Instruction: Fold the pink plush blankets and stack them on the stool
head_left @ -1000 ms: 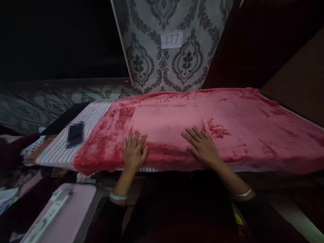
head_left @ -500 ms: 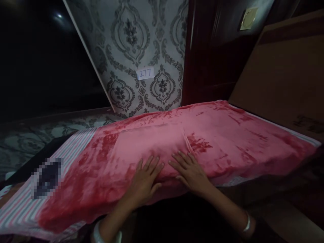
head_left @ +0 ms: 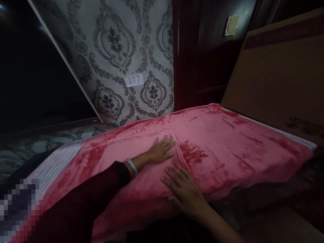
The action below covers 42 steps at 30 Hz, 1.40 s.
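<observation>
A smooth pink folded cloth (head_left: 134, 145) lies flat on a red and pink plush blanket (head_left: 217, 135) that covers a table-like surface. My left hand (head_left: 162, 150) rests palm down on the cloth's far right part, fingers spread, with a pale bangle at the wrist. Nearer to me, my right hand (head_left: 184, 187) lies flat by the cloth's right front portion, its fingers stretched out and apart. Neither hand grips anything. My left sleeve hides the cloth's near left part.
Striped fabric (head_left: 59, 157) shows at the left end, near a pixelated dark patch (head_left: 20, 206). Behind stands patterned wallpaper (head_left: 113, 44) with a paper label (head_left: 134, 80) reading 277. A cardboard sheet (head_left: 278, 74) leans at the right; a dark screen-like panel (head_left: 37, 74) stands left.
My left hand has moved forward and right across the cloth, away from the front edge. My right hand has shifted slightly nearer to me. The view has turned a little to the right.
</observation>
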Each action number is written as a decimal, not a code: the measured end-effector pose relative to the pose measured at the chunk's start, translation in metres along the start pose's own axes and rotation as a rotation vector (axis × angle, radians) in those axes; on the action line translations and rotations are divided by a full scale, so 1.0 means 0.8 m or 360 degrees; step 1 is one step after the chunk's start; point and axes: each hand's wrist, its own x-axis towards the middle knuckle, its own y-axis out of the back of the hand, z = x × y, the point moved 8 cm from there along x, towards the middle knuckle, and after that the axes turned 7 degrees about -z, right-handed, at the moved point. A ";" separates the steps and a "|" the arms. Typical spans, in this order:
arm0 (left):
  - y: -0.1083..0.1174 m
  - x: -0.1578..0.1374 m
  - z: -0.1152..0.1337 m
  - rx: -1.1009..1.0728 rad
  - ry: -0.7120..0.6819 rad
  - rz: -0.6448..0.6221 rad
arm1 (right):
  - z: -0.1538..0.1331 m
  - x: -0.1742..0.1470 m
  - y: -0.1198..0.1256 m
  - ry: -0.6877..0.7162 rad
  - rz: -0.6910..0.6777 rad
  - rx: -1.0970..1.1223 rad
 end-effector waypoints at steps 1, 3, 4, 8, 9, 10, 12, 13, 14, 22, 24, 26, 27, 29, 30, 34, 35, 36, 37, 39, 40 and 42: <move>0.003 0.013 -0.011 0.0004 0.0049 -0.0004 | 0.000 0.000 0.000 0.0004 0.0004 0.0013; 0.008 0.037 -0.035 -0.0031 0.0159 -0.0004 | 0.001 -0.001 -0.001 0.0005 0.0011 0.0031; 0.010 0.047 -0.046 -0.0071 0.0207 0.0003 | 0.002 -0.001 -0.001 -0.0002 0.0015 0.0034; 0.015 0.075 -0.080 -0.0281 0.0282 0.0061 | 0.004 -0.004 -0.006 -0.0034 0.0007 0.0034; 0.014 0.078 -0.086 -0.0311 0.0298 0.0072 | 0.005 -0.004 -0.008 -0.0037 0.0003 0.0033; 0.014 0.081 -0.091 -0.0326 0.0318 0.0080 | 0.005 -0.004 -0.008 -0.0035 0.0004 0.0031; 0.014 0.082 -0.096 -0.0327 0.0352 0.0099 | 0.005 -0.004 -0.009 -0.0032 0.0018 0.0024; 0.015 0.081 -0.096 -0.0315 0.0350 0.0126 | 0.005 -0.003 -0.010 -0.0030 0.0026 0.0021; 0.018 0.080 -0.093 -0.0298 0.0338 0.0170 | 0.005 -0.003 -0.010 -0.0029 0.0029 0.0019; 0.052 0.043 -0.049 -0.0222 0.0257 0.0457 | 0.008 -0.001 0.004 -0.0050 -0.0156 0.0088; 0.057 0.019 -0.027 -0.0313 0.0076 0.0477 | 0.005 0.017 0.018 -0.0031 -0.0202 0.0152; 0.057 -0.011 -0.010 -0.0467 -0.0128 0.0430 | -0.004 0.045 0.028 0.0030 -0.0248 0.0223; 0.056 -0.027 -0.005 -0.0539 -0.0202 0.0395 | -0.010 0.061 0.029 0.0080 -0.0284 0.0258; 0.051 -0.056 -0.004 -0.0604 -0.0258 0.0337 | -0.029 0.090 0.020 0.0241 -0.0382 0.0329; 0.045 -0.068 -0.007 -0.0581 -0.0241 0.0301 | -0.039 0.101 0.012 0.0340 -0.0432 0.0358; 0.005 -0.092 -0.024 -0.0229 -0.0136 0.0084 | -0.064 0.109 -0.025 0.0597 -0.0571 0.0399; -0.003 -0.092 -0.029 -0.0138 -0.0138 0.0057 | -0.064 0.106 -0.032 0.0596 -0.0597 0.0405; -0.008 -0.091 -0.034 -0.0066 -0.0145 0.0053 | -0.064 0.103 -0.037 0.0580 -0.0624 0.0417; -0.010 -0.088 -0.041 -0.0014 -0.0146 0.0062 | -0.063 0.099 -0.041 0.0566 -0.0652 0.0434; -0.007 -0.077 -0.064 0.0024 -0.0083 0.0079 | -0.061 0.095 -0.043 0.0541 -0.0702 0.0478; -0.003 -0.070 -0.079 0.0015 -0.0020 0.0075 | -0.060 0.094 -0.042 0.0531 -0.0721 0.0500; 0.004 -0.055 -0.113 -0.0049 0.0131 0.0051 | -0.058 0.094 -0.040 0.0513 -0.0744 0.0537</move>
